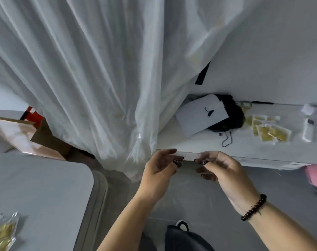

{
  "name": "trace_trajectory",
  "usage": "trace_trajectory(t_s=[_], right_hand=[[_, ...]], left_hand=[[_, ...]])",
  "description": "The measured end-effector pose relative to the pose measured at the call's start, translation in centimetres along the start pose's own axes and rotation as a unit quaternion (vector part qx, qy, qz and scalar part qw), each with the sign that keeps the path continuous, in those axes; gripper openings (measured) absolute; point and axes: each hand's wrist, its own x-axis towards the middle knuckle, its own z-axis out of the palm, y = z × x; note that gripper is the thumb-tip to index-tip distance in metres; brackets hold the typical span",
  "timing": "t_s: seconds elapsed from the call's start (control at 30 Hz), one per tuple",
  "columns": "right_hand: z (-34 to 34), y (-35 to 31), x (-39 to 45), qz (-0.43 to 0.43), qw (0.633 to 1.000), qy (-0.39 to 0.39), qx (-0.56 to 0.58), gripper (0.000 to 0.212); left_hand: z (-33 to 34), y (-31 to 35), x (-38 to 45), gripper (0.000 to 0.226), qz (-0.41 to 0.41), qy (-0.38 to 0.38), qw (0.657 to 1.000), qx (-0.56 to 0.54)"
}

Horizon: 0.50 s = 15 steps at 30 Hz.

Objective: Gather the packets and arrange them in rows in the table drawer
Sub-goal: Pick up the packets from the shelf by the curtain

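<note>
Several clear packets with yellow contents (270, 131) lie in a loose cluster on the white table (244, 147) at the right. Two more such packets (2, 232) sit on a grey table (45, 187) at the lower left. The drawer front (187, 156) shows as a thin white strip along the white table's near edge. My left hand (160, 169) pinches that strip, fingers above and thumb below. My right hand (221, 169), with a bead bracelet on its wrist, pinches it just to the right. The drawer's inside is not visible.
A white plastic sheet (99, 78) hangs over the table's left part. A black bag (232, 116) with a white paper (199, 115) on it sits near the packets, and a white bottle (308, 130) lies further right. A cardboard box (27, 136) stands at the left and something pink (316, 176) at the right edge.
</note>
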Motion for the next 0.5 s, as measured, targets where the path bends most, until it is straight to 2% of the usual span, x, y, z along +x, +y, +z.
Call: trace_trajectory(t_s=[0.2, 0.5], right_hand=[[-8.3, -0.4, 2.0, 0.012, 0.995, 0.081, 0.065, 0.026], [-16.2, -1.7, 7.7, 0.054, 0.974, 0.182, 0.128, 0.026]], left_hand=[[8.7, 0.8, 3.7, 0.035, -0.03, -0.072, 0.996, 0.04], [17.5, 2.7, 12.7, 0.033, -0.06, -0.176, 0.98, 0.073]])
